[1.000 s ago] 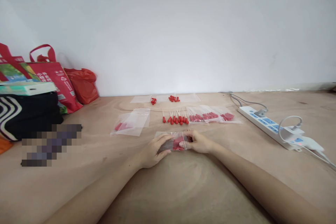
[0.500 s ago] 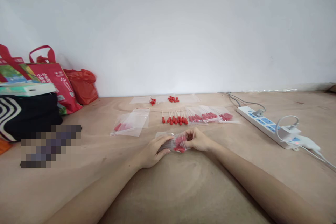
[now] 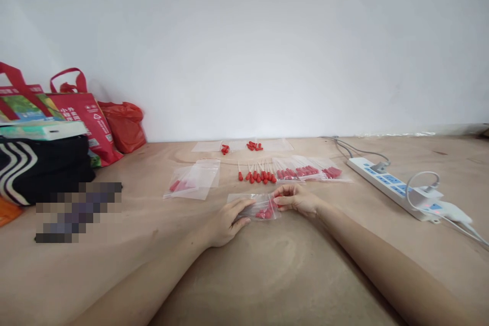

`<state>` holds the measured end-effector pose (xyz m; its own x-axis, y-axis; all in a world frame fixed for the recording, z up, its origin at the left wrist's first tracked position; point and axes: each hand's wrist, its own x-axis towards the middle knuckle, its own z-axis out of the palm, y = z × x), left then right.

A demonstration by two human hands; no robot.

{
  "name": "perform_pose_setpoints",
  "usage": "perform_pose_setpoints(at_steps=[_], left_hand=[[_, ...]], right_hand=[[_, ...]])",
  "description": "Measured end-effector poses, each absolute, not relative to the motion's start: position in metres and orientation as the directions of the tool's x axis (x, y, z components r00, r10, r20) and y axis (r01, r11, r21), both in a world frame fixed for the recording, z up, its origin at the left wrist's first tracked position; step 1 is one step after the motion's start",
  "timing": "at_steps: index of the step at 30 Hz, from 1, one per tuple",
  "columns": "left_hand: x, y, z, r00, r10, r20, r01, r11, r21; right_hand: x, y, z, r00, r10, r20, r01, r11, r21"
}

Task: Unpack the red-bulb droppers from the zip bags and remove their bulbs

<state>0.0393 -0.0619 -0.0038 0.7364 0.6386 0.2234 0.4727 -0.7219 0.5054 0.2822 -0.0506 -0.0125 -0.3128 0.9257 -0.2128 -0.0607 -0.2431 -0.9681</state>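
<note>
From afar I see the clear bag (image 3: 253, 206) lying lengthwise left-to-right; the left hand (image 3: 226, 221) grips one end; the right hand (image 3: 300, 199), nearer the red tips (image 3: 263, 213) inside, pinches the other.

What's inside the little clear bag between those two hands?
Red tips show through the clear plastic zip bag, near the right hand. The left hand covers part of its other end, so what's inside there can't be seen.

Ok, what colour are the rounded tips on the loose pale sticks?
Red; the rounded tips show best in the head view.
</note>
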Motion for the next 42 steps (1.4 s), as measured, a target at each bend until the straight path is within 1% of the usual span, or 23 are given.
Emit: perform_pose_setpoints(at_steps=[3,6,9,11,12,13,15,16,21,25,27,30,32,35,39,42], left_hand=[[0.039,-0.063,-0.004,0.732,0.645,0.219,0.480,-0.716,0.507],[0.038,-0.063,-0.005,0.721,0.656,0.226,0.487,-0.710,0.508],[0.038,-0.063,-0.005,0.721,0.655,0.227,0.488,-0.712,0.505],[0.038,-0.062,-0.005,0.725,0.651,0.225,0.490,-0.717,0.497],[0.038,-0.062,-0.006,0.727,0.648,0.228,0.489,-0.721,0.491],[0.039,-0.062,-0.006,0.729,0.645,0.229,0.489,-0.725,0.486],[0.039,-0.062,-0.005,0.728,0.647,0.225,0.496,-0.725,0.479],[0.039,-0.062,-0.005,0.728,0.649,0.221,0.500,-0.723,0.477],[0.036,-0.063,-0.004,0.714,0.672,0.199,0.532,-0.705,0.470],[0.034,-0.063,-0.005,0.704,0.688,0.176,0.560,-0.690,0.458],[0.034,-0.063,-0.004,0.702,0.691,0.174,0.563,-0.688,0.459],[0.034,-0.064,-0.002,0.705,0.689,0.170,0.559,-0.687,0.465],[0.033,-0.064,-0.001,0.698,0.697,0.161,0.569,-0.677,0.466],[0.033,-0.063,-0.002,0.681,0.714,0.161,0.586,-0.664,0.465],[0.033,-0.060,-0.004,0.656,0.730,0.192,0.591,-0.655,0.471],[0.033,-0.060,-0.005,0.641,0.743,0.190,0.598,-0.640,0.483]], right_hand=[[0.301,-0.048,0.001,-0.275,0.936,-0.221,0.002,-0.229,-0.973],[0.336,-0.044,0.027,-0.174,0.976,-0.134,0.147,-0.109,-0.983],[0.357,-0.038,0.047,-0.020,0.999,0.025,0.149,0.028,-0.988],[0.349,-0.029,0.048,0.109,0.984,0.143,0.130,0.128,-0.983],[0.338,-0.023,0.044,0.152,0.966,0.207,0.146,0.185,-0.972],[0.323,-0.017,0.039,0.189,0.945,0.266,0.196,0.229,-0.954],[0.290,-0.003,0.023,0.238,0.886,0.398,0.401,0.284,-0.871],[0.274,0.003,0.015,0.240,0.875,0.421,0.441,0.288,-0.850],[0.226,0.021,-0.009,0.175,0.851,0.494,0.566,0.324,-0.758],[0.219,0.018,-0.013,0.097,0.863,0.495,0.631,0.331,-0.701],[0.220,0.015,-0.012,0.081,0.870,0.486,0.691,0.302,-0.657],[0.227,0.007,-0.008,0.104,0.866,0.489,0.773,0.239,-0.587],[0.236,-0.002,-0.006,0.108,0.851,0.514,0.759,0.264,-0.596],[0.252,-0.023,-0.010,0.065,0.847,0.528,0.671,0.355,-0.651],[0.264,-0.049,-0.019,-0.126,0.914,0.385,0.591,0.381,-0.711],[0.260,-0.056,-0.020,-0.262,0.900,0.348,0.584,0.435,-0.685]])
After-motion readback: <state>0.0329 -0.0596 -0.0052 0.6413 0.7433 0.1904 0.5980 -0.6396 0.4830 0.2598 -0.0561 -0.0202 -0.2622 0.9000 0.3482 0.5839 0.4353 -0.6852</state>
